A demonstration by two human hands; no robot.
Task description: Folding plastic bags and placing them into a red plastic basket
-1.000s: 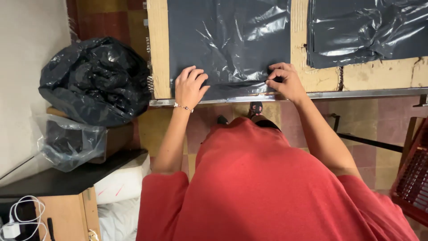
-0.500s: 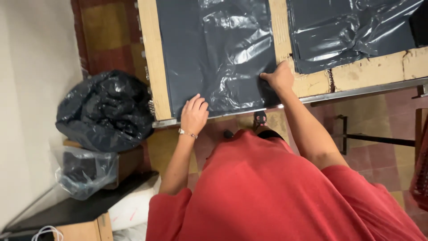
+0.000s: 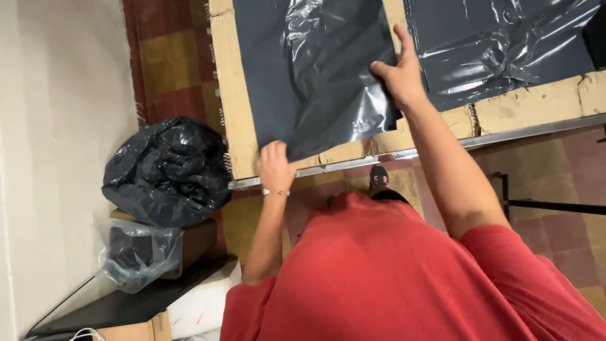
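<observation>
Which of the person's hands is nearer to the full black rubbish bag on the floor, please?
The left. The left hand rests at the table's near corner, just right of the black rubbish bag; the right hand presses the dark plastic sheet farther along the table.

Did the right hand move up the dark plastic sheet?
Yes. The right hand was near the table's metal edge a second ago; now it is farther up the plastic sheet, away from that edge.
</observation>
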